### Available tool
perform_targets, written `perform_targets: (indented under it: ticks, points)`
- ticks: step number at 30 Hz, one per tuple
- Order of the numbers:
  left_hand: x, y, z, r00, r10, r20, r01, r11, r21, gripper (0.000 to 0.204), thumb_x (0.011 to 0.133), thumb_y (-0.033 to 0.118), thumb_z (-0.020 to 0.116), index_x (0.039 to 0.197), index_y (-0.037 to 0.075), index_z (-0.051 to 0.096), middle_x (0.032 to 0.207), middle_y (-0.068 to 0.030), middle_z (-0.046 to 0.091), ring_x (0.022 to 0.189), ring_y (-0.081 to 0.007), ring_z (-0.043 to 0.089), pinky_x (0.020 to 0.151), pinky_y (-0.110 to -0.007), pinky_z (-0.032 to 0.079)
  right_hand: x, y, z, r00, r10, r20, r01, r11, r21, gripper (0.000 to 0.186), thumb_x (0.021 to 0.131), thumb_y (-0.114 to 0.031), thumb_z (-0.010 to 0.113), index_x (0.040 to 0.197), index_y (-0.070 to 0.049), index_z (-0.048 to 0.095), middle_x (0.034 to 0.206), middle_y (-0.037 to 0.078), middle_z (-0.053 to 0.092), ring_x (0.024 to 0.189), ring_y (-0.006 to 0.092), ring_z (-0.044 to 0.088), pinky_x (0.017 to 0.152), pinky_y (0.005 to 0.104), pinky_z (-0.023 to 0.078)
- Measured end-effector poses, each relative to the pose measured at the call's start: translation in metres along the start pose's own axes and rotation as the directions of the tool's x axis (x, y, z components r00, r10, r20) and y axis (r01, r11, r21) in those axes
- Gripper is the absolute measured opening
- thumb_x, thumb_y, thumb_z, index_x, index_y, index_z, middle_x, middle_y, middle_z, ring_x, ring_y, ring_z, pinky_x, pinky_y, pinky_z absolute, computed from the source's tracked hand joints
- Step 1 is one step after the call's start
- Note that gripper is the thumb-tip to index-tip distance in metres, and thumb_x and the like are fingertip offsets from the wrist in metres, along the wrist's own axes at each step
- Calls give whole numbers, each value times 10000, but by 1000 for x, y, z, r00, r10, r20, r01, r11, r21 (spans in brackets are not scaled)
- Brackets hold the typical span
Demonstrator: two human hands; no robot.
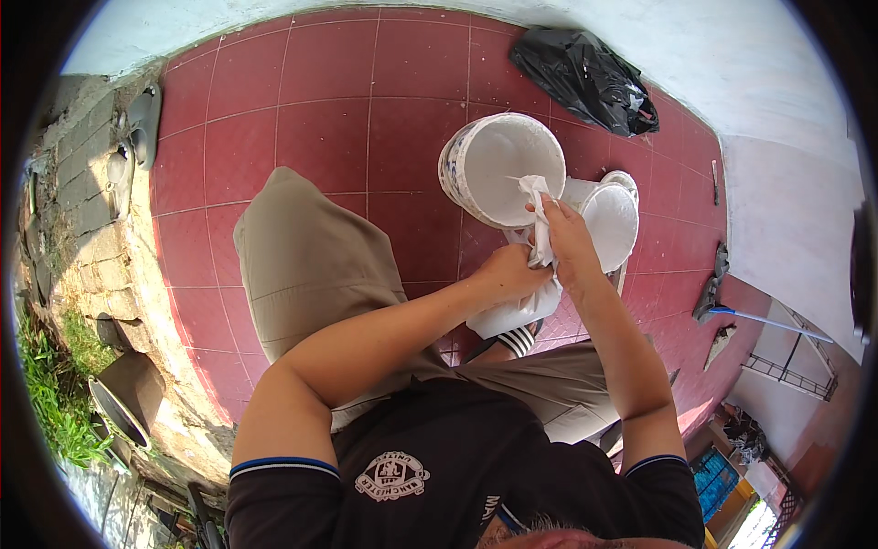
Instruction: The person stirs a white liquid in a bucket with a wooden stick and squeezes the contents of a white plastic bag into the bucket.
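Note:
My left hand [515, 274] and my right hand [571, 240] are both closed on a white bag [541, 240], which looks like thin plastic. Its neck is bunched upright between my fingers, and its wider lower part [514, 314] hangs beneath my left hand. Just beyond, a large white bucket [501, 169] stands with its pale inside facing up, and the top of the bag overlaps its near right rim. To the right of it is a smaller white pail [611, 227], close to my right hand. My fingertips are partly hidden by the bag.
Against the far wall lies a black plastic bag [585, 80]. Red floor tiles [320, 137] surround my bent knees. A broom with a blue handle [773, 322] lies at the right. Sandals [144, 126] and a grey tub [121, 412] are at the left edge.

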State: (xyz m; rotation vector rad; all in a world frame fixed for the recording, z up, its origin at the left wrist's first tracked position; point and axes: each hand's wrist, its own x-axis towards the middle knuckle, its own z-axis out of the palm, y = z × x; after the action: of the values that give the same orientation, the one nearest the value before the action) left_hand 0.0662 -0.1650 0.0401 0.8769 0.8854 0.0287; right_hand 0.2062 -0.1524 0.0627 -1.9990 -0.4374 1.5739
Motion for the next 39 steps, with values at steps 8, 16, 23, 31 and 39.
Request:
perform_targets:
  ticks: [8, 16, 23, 31, 39]
  points:
    - [-3, 1, 1, 1000, 3, 22, -3, 1000, -7, 310, 906, 241, 672, 1036, -40, 677, 703, -96, 658, 574, -171, 636, 554, -343, 492, -10, -15, 9, 996, 84, -15, -82, 992, 91, 570, 1012, -524, 574, 1279, -31, 680, 1130, 47, 667, 934, 124, 560, 816, 280, 462]
    - [-2, -2, 3, 998, 52, -26, -51, 999, 14, 309, 892, 261, 685, 1016, -22, 686, 686, -87, 665, 565, -165, 636, 557, -347, 494, -5, -5, 4, 999, 53, -1, -52, 993, 110, 486, 992, -448, 642, 1276, -58, 693, 1180, 39, 637, 998, 128, 553, 868, 268, 442]
    - [5, -11, 8, 998, 55, -31, -54, 998, 29, 342, 894, 260, 687, 1065, -36, 688, 851, -137, 720, 744, -209, 705, 690, -358, 546, -1, -7, 0, 998, 61, -22, -58, 993, 104, 401, 997, -412, 649, 1234, -92, 693, 891, -1, 629, 711, 98, 570, 622, 254, 488]
    - [14, -26, 13, 997, 76, -24, -77, 997, -24, 447, 885, 335, 685, 1105, -54, 675, 983, -179, 726, 876, -267, 729, 773, -376, 560, -3, -19, -4, 985, 85, 149, -91, 995, 35, 473, 1023, -494, 569, 1147, -46, 654, 787, 31, 642, 634, 121, 608, 578, 266, 515]
    - [-1, 1, 3, 995, -78, 59, 85, 988, -126, 295, 915, 237, 679, 1059, -20, 689, 896, -94, 696, 768, -151, 661, 665, -311, 517, -3, -21, 6, 983, 126, 131, -134, 989, 56, 496, 1053, -504, 505, 1146, -34, 635, 643, -36, 462, 485, 82, 411, 472, 237, 345]
